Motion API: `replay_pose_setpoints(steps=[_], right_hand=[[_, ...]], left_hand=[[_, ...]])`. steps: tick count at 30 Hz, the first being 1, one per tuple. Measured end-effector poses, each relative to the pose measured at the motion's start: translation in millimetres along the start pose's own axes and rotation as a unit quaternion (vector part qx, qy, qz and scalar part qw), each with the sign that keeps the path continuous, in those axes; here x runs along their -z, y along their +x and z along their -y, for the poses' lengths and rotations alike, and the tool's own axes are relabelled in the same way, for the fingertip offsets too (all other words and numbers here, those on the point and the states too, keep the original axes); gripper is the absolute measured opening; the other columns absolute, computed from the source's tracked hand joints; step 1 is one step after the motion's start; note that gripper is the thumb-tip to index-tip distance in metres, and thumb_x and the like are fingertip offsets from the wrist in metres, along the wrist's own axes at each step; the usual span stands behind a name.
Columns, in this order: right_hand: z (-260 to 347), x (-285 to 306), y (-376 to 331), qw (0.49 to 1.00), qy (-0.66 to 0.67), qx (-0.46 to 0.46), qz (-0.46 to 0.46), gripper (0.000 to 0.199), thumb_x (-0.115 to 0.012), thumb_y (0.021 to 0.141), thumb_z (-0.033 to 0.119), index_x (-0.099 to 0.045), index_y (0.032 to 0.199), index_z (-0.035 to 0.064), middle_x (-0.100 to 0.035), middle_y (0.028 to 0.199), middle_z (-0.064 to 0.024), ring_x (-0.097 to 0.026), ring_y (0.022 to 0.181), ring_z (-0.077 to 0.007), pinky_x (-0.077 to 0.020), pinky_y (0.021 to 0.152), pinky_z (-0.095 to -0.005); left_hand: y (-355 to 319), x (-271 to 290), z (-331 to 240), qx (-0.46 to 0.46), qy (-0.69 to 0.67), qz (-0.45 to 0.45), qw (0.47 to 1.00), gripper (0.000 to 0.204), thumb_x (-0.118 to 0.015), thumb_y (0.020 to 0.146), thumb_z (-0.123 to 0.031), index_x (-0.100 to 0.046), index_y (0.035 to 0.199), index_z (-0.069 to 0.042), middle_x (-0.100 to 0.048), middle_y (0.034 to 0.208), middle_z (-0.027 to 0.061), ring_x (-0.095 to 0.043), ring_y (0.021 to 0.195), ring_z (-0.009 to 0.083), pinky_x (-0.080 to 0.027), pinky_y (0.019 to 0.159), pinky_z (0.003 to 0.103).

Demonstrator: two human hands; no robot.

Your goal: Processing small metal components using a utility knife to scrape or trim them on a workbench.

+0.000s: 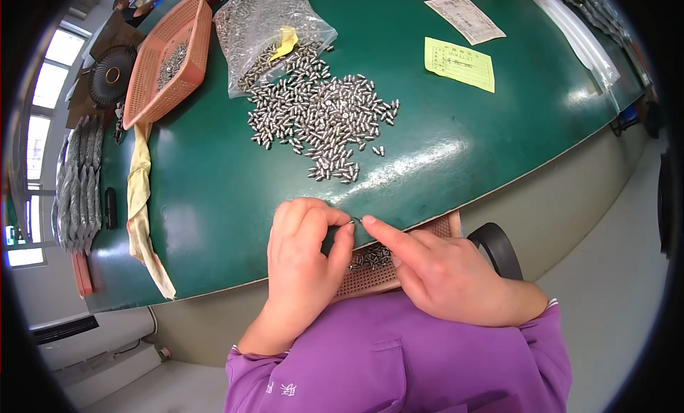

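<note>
Just above the table's near edge, my left hand (303, 249) pinches a small metal part (357, 219) between thumb and forefinger; most of the part is hidden by the fingertips. My right hand (452, 270) comes in from the right with its forefinger stretched to the part, at or very near touching it. Its other fingers are loosely bent, and nothing shows in them. Beyond my hands a heap of small pointed metal pieces (320, 114) lies on the green table (206, 199). Below my hands, a pink perforated basket (370, 283) holds more small metal pieces.
A clear plastic bag (260, 21) of metal pieces spills onto the heap. To its left, an orange basket (189, 75) stands tilted. A yellowish cloth strip (140, 199) lies at left, near stacked grey packets (80, 185). Paper slips (459, 65) lie at far right.
</note>
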State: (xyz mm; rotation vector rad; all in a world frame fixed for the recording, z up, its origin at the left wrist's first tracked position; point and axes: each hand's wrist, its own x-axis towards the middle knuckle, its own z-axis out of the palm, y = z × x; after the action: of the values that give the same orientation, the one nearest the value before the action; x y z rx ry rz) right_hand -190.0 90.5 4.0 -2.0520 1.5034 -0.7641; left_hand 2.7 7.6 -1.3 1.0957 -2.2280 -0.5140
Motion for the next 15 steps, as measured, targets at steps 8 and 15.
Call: replay_pose_setpoints(steps=[8, 15], right_hand=[[-0.5, -2.7, -2.1, 1.0, -0.015, 0.009, -0.007, 0.062, -0.064, 0.088, 0.007, -0.048, 0.148, 0.005, -0.063, 0.085, -0.0109, -0.065, 0.063, -0.0275, -0.056, 0.057, -0.0391], [-1.2, -4.4, 0.4, 1.0, -0.005, 0.015, -0.009, 0.063, -0.065, 0.088, 0.007, -0.048, 0.148, 0.0035, -0.063, 0.082, -0.0111, -0.065, 0.062, -0.0275, -0.0559, 0.056, -0.039]], left_hand=[[-0.8, -1.5, 3.2, -0.003, 0.003, -0.006, 1.0, 0.019, -0.078, 0.074, 0.002, -0.064, 0.084, -0.006, -0.061, 0.088, 0.0092, -0.058, 0.083, 0.0292, -0.048, 0.073, 0.04], [0.3, -2.3, 6.9, -0.005, -0.011, -0.008, 1.0, 0.02, -0.079, 0.072, 0.003, -0.064, 0.082, -0.005, -0.062, 0.085, 0.0092, -0.058, 0.081, 0.0292, -0.048, 0.072, 0.039]])
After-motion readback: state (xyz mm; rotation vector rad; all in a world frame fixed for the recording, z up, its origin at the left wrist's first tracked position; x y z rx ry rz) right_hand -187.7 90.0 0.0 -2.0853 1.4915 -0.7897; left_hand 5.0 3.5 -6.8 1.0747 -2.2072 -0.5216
